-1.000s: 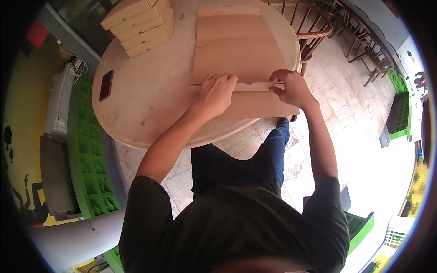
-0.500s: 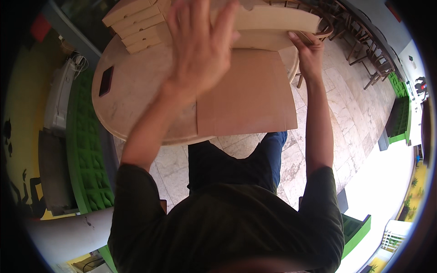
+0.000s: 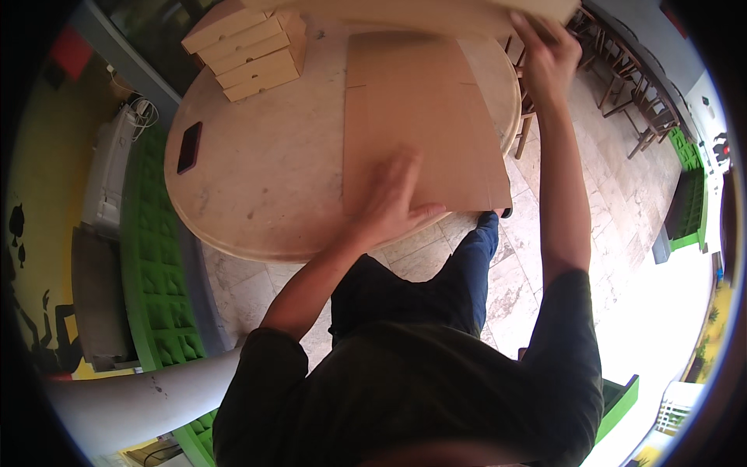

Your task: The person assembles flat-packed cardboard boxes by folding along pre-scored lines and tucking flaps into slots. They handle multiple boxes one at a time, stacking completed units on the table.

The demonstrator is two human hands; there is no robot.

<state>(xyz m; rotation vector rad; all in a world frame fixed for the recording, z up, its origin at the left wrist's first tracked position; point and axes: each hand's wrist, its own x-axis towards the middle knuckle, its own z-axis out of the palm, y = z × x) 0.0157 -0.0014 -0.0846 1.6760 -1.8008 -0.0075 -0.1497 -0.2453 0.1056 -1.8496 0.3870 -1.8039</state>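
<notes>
While left hand (image 3: pixel 393 204) presses flat cardboard sheet (image 3: pixel 416 124), right hand (image 3: pixel 548 58) lifts flap (image 3: pixel 436 12).

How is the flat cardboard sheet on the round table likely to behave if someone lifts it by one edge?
The flat cardboard sheet looks thin and wide, so it is probably light. Its visible crease lines suggest it would bend or sag there. The left hand presses it flat on the round table, hinting it might slide otherwise.
</notes>
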